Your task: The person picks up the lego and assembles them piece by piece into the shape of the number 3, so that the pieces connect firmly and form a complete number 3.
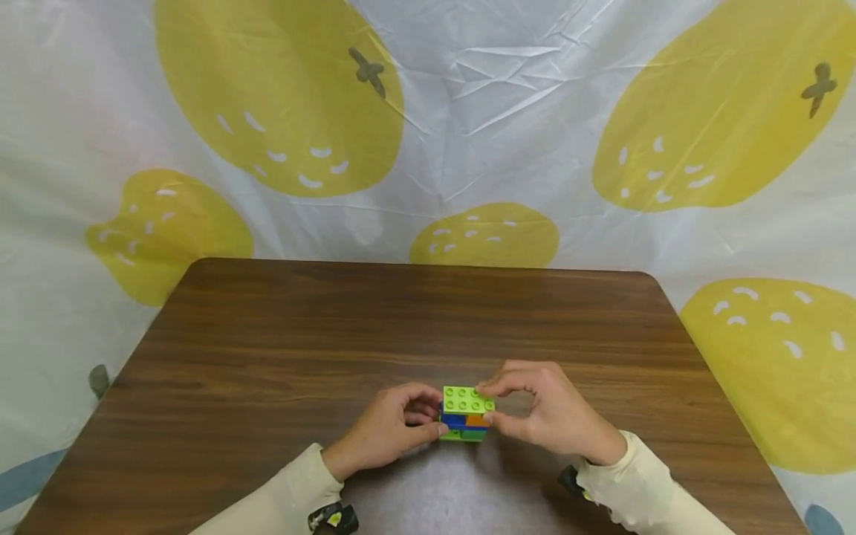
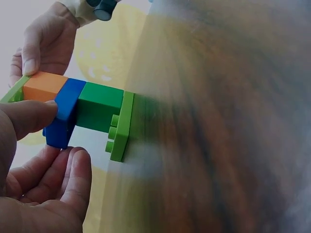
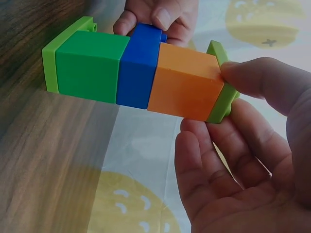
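A stack of toy building bricks stands near the front middle of the table. Its base is a light green plate [image 2: 124, 127], which bears a green brick [image 3: 90, 65]. Over these come a blue brick [image 3: 138, 73], an orange brick [image 3: 184, 83] and, on top, a studded light green plate [image 1: 460, 402]. My left hand [image 1: 380, 427] pinches the blue brick from the left, thumb on its near side. From the right, my right hand [image 1: 555, 410] pinches the top plate at its right end, with the thumb by the orange brick's upper edge.
The brown wood-grain table [image 1: 281, 327] has rounded far corners. Behind and beside it hangs a white sheet [image 1: 441, 126] with a yellow fruit print. Dark wrist devices sit at both cream sleeves [image 1: 287, 490].
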The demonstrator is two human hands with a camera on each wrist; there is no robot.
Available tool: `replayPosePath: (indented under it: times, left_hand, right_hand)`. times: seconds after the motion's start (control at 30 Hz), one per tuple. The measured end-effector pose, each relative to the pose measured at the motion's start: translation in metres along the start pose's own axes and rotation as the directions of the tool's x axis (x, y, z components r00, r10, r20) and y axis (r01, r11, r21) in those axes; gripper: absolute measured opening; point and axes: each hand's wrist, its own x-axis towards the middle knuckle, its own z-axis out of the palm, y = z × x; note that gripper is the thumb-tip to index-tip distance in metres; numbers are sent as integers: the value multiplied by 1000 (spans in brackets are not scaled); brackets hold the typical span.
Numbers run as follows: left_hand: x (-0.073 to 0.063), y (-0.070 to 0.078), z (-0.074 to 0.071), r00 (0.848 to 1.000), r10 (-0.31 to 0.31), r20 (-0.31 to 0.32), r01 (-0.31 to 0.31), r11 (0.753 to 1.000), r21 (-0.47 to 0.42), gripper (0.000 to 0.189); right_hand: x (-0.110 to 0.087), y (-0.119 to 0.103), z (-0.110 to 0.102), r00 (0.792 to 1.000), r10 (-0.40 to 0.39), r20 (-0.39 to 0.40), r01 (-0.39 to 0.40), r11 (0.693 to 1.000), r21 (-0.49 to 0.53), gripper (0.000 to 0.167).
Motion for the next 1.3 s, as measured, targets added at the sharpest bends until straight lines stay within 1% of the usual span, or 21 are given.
replayPosePath:
  times: [0.1, 0.33, 0.57, 0.77, 0.93, 1.07, 1.3]
  left_hand:
    - [0, 0, 0, 1000, -2, 0, 2, 1000, 4, 35]
    - [0, -1, 0, 1000, 19, -6, -19, 1000, 18, 33]
    - [0, 0, 0, 1000, 10, -2, -10, 1000, 14, 33]
    - [2, 1, 0, 1000, 14, -2, -14, 1000, 11, 33]
    - [1, 1, 0, 1000, 21, -3, -21, 1000, 14, 33]
    - [1, 1, 0, 1000, 24, -10, -23, 999, 22, 34]
    - [0, 2, -1, 999, 35, -16, -35, 999, 26, 35]
  right_hand:
    - [-1, 1, 2, 1000, 7, -7, -7, 1000, 5, 31]
    - [-3, 2, 6, 999, 19, -31, -18, 1000, 22, 38]
    - [-7, 6, 11, 999, 23, -33, -19, 993, 116, 38]
    - [-11, 6, 11, 996, 74, -41, -66, 982, 178, 39]
    - [-14, 7, 12, 994, 100, -42, -89, 971, 220, 39]
    - [-17, 7, 14, 990, 135, -36, -123, 964, 238, 40]
    - [-23, 9, 19, 986, 161, -36, -147, 957, 250, 42]
